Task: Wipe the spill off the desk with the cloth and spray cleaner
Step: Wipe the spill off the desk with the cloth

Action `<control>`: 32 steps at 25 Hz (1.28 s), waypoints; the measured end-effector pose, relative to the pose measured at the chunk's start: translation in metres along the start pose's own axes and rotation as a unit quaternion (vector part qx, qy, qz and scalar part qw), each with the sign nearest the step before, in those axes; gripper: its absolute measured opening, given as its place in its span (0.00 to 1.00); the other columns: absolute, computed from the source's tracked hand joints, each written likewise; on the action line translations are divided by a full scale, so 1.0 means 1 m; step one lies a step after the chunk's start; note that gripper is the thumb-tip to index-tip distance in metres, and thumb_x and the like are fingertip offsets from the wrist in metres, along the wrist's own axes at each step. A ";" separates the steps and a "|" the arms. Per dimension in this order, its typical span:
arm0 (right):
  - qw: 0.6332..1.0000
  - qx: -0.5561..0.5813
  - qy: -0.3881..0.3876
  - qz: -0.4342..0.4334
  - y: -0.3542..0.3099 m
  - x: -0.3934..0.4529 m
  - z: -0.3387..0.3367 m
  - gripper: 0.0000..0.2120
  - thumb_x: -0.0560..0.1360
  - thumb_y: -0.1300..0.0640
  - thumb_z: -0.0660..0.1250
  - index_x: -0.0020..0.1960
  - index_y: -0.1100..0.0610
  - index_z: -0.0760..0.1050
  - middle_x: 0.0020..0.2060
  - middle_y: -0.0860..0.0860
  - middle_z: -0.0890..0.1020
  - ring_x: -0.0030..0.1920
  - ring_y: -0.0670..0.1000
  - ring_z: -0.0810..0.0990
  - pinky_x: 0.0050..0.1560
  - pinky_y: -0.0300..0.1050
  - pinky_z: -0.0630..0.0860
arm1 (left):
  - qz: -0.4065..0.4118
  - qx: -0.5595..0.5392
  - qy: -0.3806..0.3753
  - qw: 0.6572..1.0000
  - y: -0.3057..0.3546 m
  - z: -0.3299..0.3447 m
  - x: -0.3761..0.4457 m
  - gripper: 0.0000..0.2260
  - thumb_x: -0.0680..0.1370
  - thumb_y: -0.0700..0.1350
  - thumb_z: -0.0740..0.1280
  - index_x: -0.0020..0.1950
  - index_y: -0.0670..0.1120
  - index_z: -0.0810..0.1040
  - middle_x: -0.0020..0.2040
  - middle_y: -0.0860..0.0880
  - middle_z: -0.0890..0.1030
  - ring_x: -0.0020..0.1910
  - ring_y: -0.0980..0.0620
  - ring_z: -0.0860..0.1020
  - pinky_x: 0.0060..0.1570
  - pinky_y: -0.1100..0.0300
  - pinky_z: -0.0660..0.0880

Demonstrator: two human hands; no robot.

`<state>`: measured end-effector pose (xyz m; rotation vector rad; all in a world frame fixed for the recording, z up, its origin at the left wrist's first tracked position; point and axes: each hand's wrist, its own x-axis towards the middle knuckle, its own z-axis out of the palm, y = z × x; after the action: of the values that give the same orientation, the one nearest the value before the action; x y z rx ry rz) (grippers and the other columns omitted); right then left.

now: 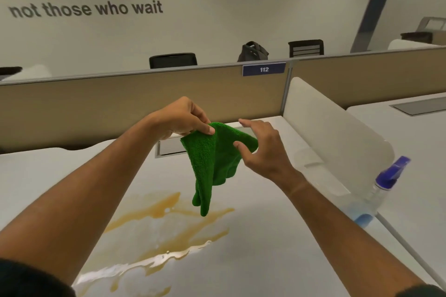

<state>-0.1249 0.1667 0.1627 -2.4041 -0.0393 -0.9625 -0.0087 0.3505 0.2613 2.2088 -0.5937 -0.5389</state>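
Observation:
A green cloth (212,161) hangs in the air above the white desk (265,236). My left hand (178,119) pinches its top left corner between thumb and fingers. My right hand (263,149) holds the cloth's right edge, thumb in front and index finger raised. Below the cloth a brownish-yellow spill (166,226) spreads over the desk in streaks and a wet shiny pool toward the near edge. The spray cleaner (383,183), a clear bottle with a blue trigger head, stands at the right side of the desk, apart from both hands.
A white side divider (333,125) runs along the desk's right edge next to the bottle. A tan partition (120,101) with a "112" tag closes the back. A cable hatch (169,147) sits in the desk behind the cloth. Chairs and a bag stand beyond.

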 end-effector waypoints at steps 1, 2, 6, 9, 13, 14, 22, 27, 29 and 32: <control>1.000 0.004 -0.021 -0.007 -0.004 0.005 0.009 0.24 0.70 0.54 0.73 0.64 0.58 0.76 0.56 0.54 0.82 0.56 0.54 0.78 0.59 0.56 0.75 | -0.002 0.001 0.007 1.000 -0.004 -0.007 -0.007 0.03 0.69 0.41 0.77 0.39 0.43 0.84 0.37 0.46 0.85 0.40 0.50 0.83 0.34 0.61 0.77; 0.999 0.012 -0.037 -0.012 -0.009 0.009 0.017 0.23 0.70 0.54 0.73 0.64 0.58 0.77 0.56 0.53 0.82 0.57 0.55 0.78 0.59 0.57 0.75 | -0.005 0.002 0.013 1.000 -0.009 -0.015 -0.013 0.03 0.69 0.41 0.77 0.40 0.43 0.84 0.38 0.45 0.85 0.41 0.49 0.83 0.36 0.59 0.78; 0.996 0.058 -0.064 -0.021 -0.028 0.022 0.043 0.16 0.70 0.56 0.73 0.57 0.55 0.81 0.50 0.49 0.85 0.51 0.51 0.81 0.56 0.53 0.77 | -0.018 0.006 0.045 0.999 -0.029 -0.042 -0.042 0.04 0.69 0.40 0.77 0.41 0.42 0.84 0.42 0.42 0.85 0.43 0.46 0.83 0.40 0.56 0.79; 0.992 0.111 -0.055 -0.018 -0.042 0.028 0.055 0.08 0.70 0.59 0.72 0.49 0.55 0.84 0.42 0.47 0.86 0.44 0.44 0.81 0.49 0.40 0.78 | -0.031 0.011 0.067 0.997 -0.046 -0.058 -0.062 0.04 0.69 0.40 0.77 0.41 0.41 0.84 0.41 0.43 0.85 0.42 0.48 0.83 0.36 0.60 0.78; 0.974 0.205 -0.093 0.029 -0.062 0.034 0.063 0.02 0.72 0.58 0.71 0.44 0.53 0.81 0.36 0.46 0.83 0.38 0.41 0.80 0.39 0.32 0.76 | -0.051 0.015 0.096 0.994 -0.068 -0.074 -0.086 0.03 0.69 0.41 0.76 0.41 0.43 0.85 0.37 0.47 0.86 0.39 0.52 0.83 0.32 0.65 0.76; 0.962 0.244 -0.112 0.055 -0.067 0.035 0.064 0.00 0.73 0.58 0.71 0.44 0.54 0.80 0.36 0.48 0.82 0.37 0.42 0.79 0.37 0.35 0.77 | -0.054 0.012 0.103 0.993 -0.073 -0.076 -0.091 0.03 0.70 0.41 0.76 0.41 0.43 0.85 0.36 0.48 0.86 0.38 0.53 0.83 0.31 0.66 0.76; 0.876 0.425 -0.182 0.137 -0.092 0.031 0.073 0.01 0.78 0.60 0.67 0.49 0.58 0.76 0.40 0.55 0.80 0.41 0.51 0.81 0.40 0.45 0.81 | -0.064 -0.020 0.156 0.985 -0.094 -0.081 -0.118 0.02 0.70 0.41 0.75 0.42 0.45 0.84 0.34 0.51 0.85 0.33 0.58 0.83 0.30 0.68 0.76; 0.858 0.456 -0.203 0.120 -0.093 0.027 0.074 0.05 0.77 0.62 0.68 0.51 0.56 0.81 0.43 0.54 0.84 0.44 0.49 0.84 0.44 0.44 0.83 | -0.071 -0.018 0.184 0.980 -0.105 -0.074 -0.129 0.04 0.71 0.41 0.75 0.45 0.43 0.85 0.38 0.47 0.85 0.36 0.55 0.83 0.34 0.64 0.79; 0.867 0.439 -0.209 0.108 -0.093 0.024 0.075 0.05 0.76 0.61 0.69 0.50 0.54 0.81 0.44 0.54 0.85 0.46 0.51 0.85 0.46 0.46 0.83 | -0.071 -0.019 0.187 0.980 -0.111 -0.071 -0.132 0.05 0.71 0.41 0.75 0.46 0.42 0.85 0.39 0.45 0.86 0.39 0.52 0.84 0.40 0.60 0.80; 0.881 0.415 -0.206 0.100 -0.091 0.021 0.079 0.04 0.76 0.60 0.69 0.50 0.55 0.82 0.45 0.57 0.85 0.48 0.56 0.84 0.49 0.53 0.83 | -0.069 -0.023 0.184 0.980 -0.119 -0.066 -0.133 0.05 0.71 0.41 0.75 0.46 0.41 0.85 0.40 0.44 0.86 0.41 0.48 0.84 0.43 0.56 0.81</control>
<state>-0.0797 0.2796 0.1723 -1.7058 -0.2922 -0.2222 -0.0510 0.5342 0.2350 2.2404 -0.2313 -0.2001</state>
